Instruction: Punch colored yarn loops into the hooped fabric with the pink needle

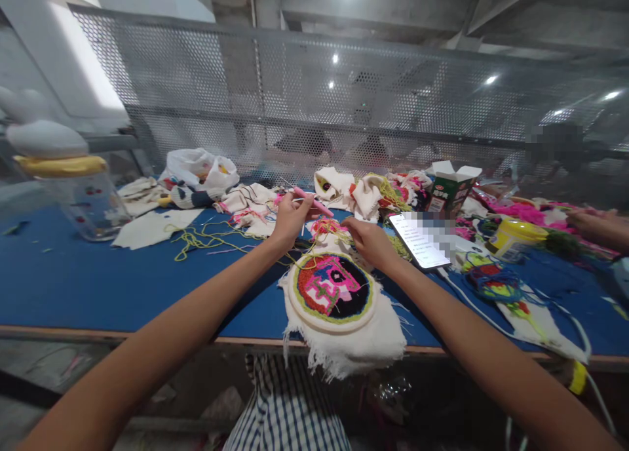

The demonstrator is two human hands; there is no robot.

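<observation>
My left hand (293, 216) is closed around a pink punch needle (317, 205), held above the table. My right hand (367, 241) is closed, its fingertips pinching at a bundle of pink and red yarn (328, 228); the exact grip is partly hidden. Just in front of both hands lies a round embroidery hoop (354, 324) with cream, frayed cloth (376, 352) hanging over the table edge. Inside the hoop is a looped-yarn design (334, 287) in black, pink, orange, blue and green. Yellow-green yarn (216, 236) trails to the left of my left hand.
A lit phone (417, 241) lies right of my right hand. Beyond it stand a green box (445, 192) and a yellow tub (515, 238). A clear bottle (81, 198) stands left, with a white bag (201, 169) behind. Another person's hand (597, 225) reaches in from the right.
</observation>
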